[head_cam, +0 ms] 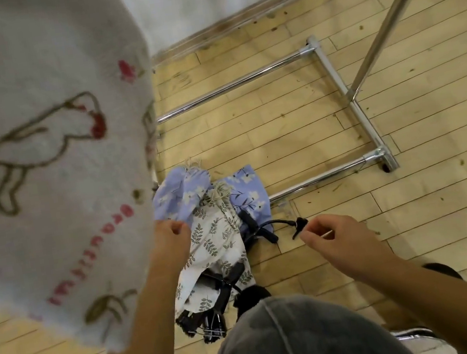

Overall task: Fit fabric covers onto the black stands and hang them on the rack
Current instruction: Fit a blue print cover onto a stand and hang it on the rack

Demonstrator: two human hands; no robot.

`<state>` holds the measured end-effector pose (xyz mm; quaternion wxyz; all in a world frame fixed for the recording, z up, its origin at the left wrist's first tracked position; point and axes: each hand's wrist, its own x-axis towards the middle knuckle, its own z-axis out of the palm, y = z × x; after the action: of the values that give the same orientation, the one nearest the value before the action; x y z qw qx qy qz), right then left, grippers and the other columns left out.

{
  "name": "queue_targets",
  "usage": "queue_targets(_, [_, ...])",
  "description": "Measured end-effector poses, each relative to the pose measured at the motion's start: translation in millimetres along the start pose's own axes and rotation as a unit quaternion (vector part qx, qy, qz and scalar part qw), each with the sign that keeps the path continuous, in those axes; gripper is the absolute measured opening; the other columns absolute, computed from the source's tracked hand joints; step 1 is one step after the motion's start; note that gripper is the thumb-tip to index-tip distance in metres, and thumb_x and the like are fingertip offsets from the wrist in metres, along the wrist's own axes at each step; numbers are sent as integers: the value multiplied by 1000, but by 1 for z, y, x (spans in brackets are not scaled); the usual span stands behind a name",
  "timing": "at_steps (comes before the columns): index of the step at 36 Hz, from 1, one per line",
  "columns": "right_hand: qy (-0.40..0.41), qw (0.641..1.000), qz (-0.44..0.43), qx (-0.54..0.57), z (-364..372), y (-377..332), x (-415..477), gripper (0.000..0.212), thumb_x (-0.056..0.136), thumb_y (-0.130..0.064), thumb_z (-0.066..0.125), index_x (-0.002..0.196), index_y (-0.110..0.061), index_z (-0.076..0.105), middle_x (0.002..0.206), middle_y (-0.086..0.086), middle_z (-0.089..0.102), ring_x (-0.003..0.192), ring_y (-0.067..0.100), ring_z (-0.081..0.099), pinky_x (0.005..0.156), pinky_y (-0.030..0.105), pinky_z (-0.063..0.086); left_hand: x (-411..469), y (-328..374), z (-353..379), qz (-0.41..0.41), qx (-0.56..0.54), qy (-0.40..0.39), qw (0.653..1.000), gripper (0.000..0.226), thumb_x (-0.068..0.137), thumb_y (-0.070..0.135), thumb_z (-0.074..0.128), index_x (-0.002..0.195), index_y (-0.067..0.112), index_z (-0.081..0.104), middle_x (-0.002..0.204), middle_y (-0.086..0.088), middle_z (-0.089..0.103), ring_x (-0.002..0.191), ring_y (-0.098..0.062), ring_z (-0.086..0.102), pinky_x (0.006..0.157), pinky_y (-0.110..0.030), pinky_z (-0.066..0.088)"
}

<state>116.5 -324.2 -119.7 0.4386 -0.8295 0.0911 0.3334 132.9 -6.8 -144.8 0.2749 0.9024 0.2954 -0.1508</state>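
Our left hand (171, 238) grips the lilac flower-print fabric cover (181, 194) in the floor pile (215, 241) at 6 o'clock; our right hand (337, 240) pinches a thin pale strand (328, 234) beside a black hooked stand (301, 223). It's all tangled, so yanking probably drags the whole heap.

A white fuzzy cover (37, 146) stitched with bird outlines and red letters hangs at the left. On the wooden floor (312, 140), by the chrome rack (352, 103) base's near rail, lie a crumpled lilac floral cover (180, 194), its edge gripped by the left hand (171, 235), and a white leaf-print cover (215, 241) draped over bundled black stands (213, 311). A curved black stand (264, 227) reaches rightward, its clip end pinched by the right hand (336, 237).
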Motion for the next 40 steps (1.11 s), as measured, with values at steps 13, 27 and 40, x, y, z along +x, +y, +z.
queue_targets(13, [-12, 1000, -3, 14, -14, -15, -13, 16, 101, -42, 60, 101, -28, 69, 95, -10, 70, 87, 6, 66, 79, 29, 59, -20, 55, -24, -50, -35, -58, 996, 41, 91, 36, 71, 95, -4, 63, 87, -25, 67, 77, -39, 68, 58, -35, 49])
queue_targets(27, [2, 1000, 7, 20, -94, -52, -35, 36, 101, -52, 54, 113, -20, 69, 103, 0, 72, 95, 19, 70, 92, 47, 60, -80, 160, -69, 75, -142, -176, 971, 23, 96, 23, 72, 114, 9, 72, 102, -15, 74, 86, -24, 72, 56, -21, 57])
queue_targets(40, [-102, 874, 166, 446, -190, -95, -72, 123, 74, -95, 47, 145, 5, 41, 131, 26, 64, 113, 44, 68, 98, 63, 52, -183, 261, -116, 369, 123, -260, 884, 27, 96, 26, 66, 76, 8, 66, 64, -6, 54, 53, -16, 43, 57, -30, 37])
